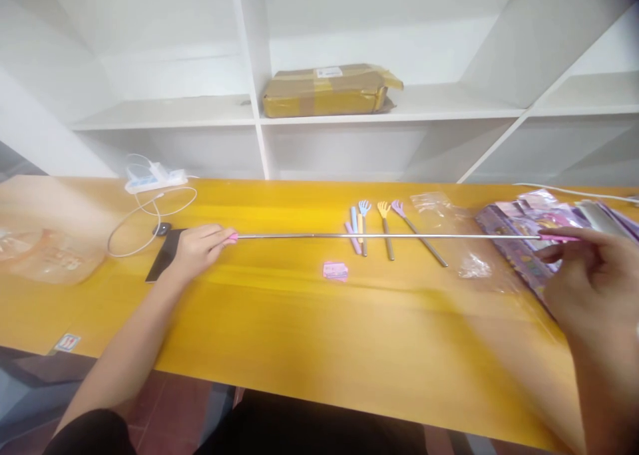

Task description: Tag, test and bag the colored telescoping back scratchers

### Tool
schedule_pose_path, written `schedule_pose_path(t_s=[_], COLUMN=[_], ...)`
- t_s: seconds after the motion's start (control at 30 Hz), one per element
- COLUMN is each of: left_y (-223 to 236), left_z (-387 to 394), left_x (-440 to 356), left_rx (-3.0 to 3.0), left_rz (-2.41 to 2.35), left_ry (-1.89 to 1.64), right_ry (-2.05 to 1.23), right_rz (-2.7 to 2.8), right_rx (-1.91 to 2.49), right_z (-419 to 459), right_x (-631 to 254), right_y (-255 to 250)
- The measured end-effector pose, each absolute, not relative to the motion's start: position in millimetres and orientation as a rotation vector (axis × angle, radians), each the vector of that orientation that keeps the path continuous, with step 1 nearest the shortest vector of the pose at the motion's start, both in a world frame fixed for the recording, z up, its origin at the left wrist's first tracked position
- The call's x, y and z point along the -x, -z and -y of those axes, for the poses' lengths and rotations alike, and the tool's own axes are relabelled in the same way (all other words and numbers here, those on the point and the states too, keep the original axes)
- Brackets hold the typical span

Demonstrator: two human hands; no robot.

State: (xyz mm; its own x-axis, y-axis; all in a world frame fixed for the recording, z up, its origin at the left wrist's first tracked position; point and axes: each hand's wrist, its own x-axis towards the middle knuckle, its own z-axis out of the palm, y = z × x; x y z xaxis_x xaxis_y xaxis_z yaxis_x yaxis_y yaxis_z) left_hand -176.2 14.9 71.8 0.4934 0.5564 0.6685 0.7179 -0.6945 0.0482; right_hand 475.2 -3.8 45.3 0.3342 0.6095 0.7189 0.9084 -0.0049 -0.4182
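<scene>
A telescopic back scratcher with pink ends is stretched level across the view, its thin metal rod drawn out long. Fingers of my left hand pinch its left pink end, mostly hiding it. My right hand grips the pink end on the right. On the table behind the rod lie a blue claw-headed scratcher, a yellow one and a purple one, all with metal stems. Beside them are several coloured tubes. Small pink cards lie nearer to me.
At right are purple printed packages and clear plastic bags. A dark flat object lies by my left hand, near a power strip with a white cable. An orange bag is far left. A cardboard box sits on the shelf.
</scene>
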Motion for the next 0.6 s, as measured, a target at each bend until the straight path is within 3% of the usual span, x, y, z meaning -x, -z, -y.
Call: schedule_pose_path(t_s=[0.2,0.37,0.6], left_y=[-73.6,-40.9,12.5], left_z=[-6.7,7.1,7.2], left_x=[104.7,28.4,42.2], left_rx=[2.578,2.627,2.794], left_rz=[1.195,1.234,1.261], left_ry=[0.996,0.877,0.811], right_ry=[0.352,0.019,-0.253], right_rz=[1.831,2.082,2.253], right_rx=[1.317,1.017,0.894], right_z=[-2.2,13.3,15.1], right_x=[-392.8,-277.2,-261.1], right_y=[-56.5,-19.0,17.2])
